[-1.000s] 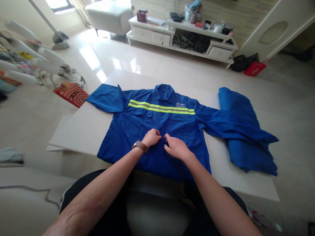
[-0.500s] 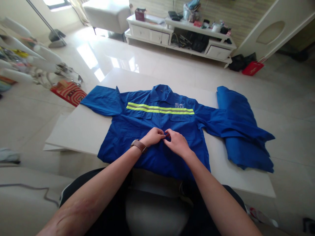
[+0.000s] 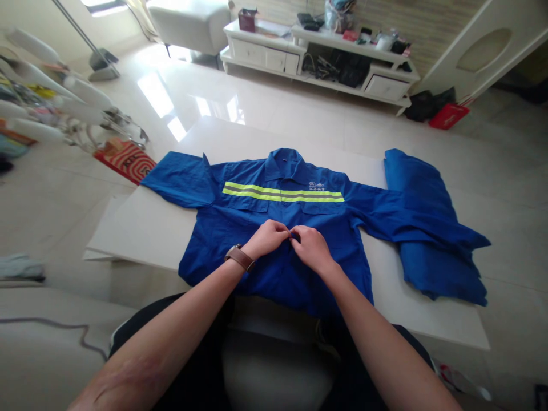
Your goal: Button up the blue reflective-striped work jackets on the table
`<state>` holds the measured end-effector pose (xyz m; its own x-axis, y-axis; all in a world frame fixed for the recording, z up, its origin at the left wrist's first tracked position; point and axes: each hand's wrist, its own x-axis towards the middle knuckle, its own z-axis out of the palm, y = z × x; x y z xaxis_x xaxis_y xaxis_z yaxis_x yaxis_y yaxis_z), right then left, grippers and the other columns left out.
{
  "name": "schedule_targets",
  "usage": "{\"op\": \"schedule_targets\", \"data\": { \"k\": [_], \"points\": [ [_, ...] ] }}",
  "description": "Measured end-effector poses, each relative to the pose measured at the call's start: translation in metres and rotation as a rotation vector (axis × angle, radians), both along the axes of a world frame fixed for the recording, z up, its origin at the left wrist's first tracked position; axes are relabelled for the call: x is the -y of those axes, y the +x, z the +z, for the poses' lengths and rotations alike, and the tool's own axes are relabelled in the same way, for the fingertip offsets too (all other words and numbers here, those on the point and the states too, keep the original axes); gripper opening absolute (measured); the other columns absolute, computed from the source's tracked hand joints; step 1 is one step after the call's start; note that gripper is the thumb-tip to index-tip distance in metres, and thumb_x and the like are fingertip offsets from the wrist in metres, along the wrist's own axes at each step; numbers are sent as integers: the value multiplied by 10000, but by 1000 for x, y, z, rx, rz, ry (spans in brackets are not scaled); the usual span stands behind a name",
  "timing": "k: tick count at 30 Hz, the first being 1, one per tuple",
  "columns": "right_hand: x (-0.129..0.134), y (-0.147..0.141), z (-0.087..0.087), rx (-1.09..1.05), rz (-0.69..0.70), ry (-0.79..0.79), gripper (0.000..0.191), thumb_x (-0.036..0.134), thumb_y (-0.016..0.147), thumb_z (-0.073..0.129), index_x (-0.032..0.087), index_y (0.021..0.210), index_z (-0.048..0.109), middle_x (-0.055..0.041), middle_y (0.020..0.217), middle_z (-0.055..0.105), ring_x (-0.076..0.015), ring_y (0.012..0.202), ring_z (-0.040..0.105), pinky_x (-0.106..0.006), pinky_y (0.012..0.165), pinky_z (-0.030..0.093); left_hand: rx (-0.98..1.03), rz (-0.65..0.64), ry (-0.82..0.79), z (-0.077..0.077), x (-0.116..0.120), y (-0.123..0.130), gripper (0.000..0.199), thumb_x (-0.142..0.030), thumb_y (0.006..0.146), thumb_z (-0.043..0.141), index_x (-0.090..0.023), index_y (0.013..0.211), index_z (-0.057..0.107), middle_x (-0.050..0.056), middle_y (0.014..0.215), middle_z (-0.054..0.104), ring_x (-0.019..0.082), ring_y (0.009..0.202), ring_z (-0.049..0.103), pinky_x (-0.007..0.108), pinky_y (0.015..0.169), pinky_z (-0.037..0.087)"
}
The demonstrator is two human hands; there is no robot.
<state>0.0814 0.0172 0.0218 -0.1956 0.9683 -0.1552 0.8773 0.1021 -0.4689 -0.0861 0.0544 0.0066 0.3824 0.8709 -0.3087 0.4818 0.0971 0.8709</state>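
Observation:
A blue work jacket (image 3: 240,228) with a yellow-and-grey reflective band lies front up on a white table (image 3: 141,228), collar away from me and sleeves spread. My left hand (image 3: 269,237), with a brown watch (image 3: 241,257) on its wrist, pinches the front edge of the jacket below the band. Fingertip to fingertip with it, my right hand (image 3: 311,246) pinches the same spot. The small part between the fingers is mostly hidden. Under the right-hand sleeve sits a folded blue garment (image 3: 419,171).
A red paper bag (image 3: 128,162) and a rack with white padded arms (image 3: 85,94) stand left of the table. Beyond the tiled floor are a low white cabinet (image 3: 261,57) and a pale seat (image 3: 192,25). A red bag (image 3: 448,116) rests at the far right.
The fingertips of both hands have come closer together at the jacket front. The whole view has shifted slightly, moving the scene a little to the right.

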Motion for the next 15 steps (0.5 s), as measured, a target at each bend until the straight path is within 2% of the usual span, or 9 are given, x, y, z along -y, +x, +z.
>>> {"op": "schedule_targets", "data": {
  "k": [2,4,7,11,15],
  "points": [
    [1,1,1,-56,-20,14,208,227,944,548,230,1036,735,-71,1100,764,-228,1020,685,-305,861,447,-97,86,116,2,1,-2,156,-243,771,563,-157,772,693,19,737,666,149,698,553,268,648,385],
    [1,1,2,-138,-51,24,212,242,955,528,227,992,737,-68,1059,768,-219,977,685,-301,842,444,-171,117,189,4,3,-4,109,-229,739,625,-175,821,671,25,815,694,162,752,587,267,662,401],
    [2,1,0,-272,-99,7,206,252,943,514,210,904,712,-53,935,757,-202,872,668,-292,784,433,-210,76,229,5,8,-4,188,-279,708,725,-203,848,624,16,863,695,170,774,601,265,652,408],
    [0,2,-7,-411,-146,-24,200,279,916,493,192,817,643,-25,794,691,-181,769,613,-278,715,414,-292,32,318,6,12,-2,245,-353,750,764,-214,858,593,29,913,688,190,826,617,287,680,419],
    [-2,3,-9,-463,-127,-72,243,371,918,516,188,821,644,-14,778,681,-178,756,605,-273,706,425,-368,-22,401,3,11,-1,142,-222,826,679,-209,959,631,52,991,702,209,918,639,305,761,451]
  ]
}}
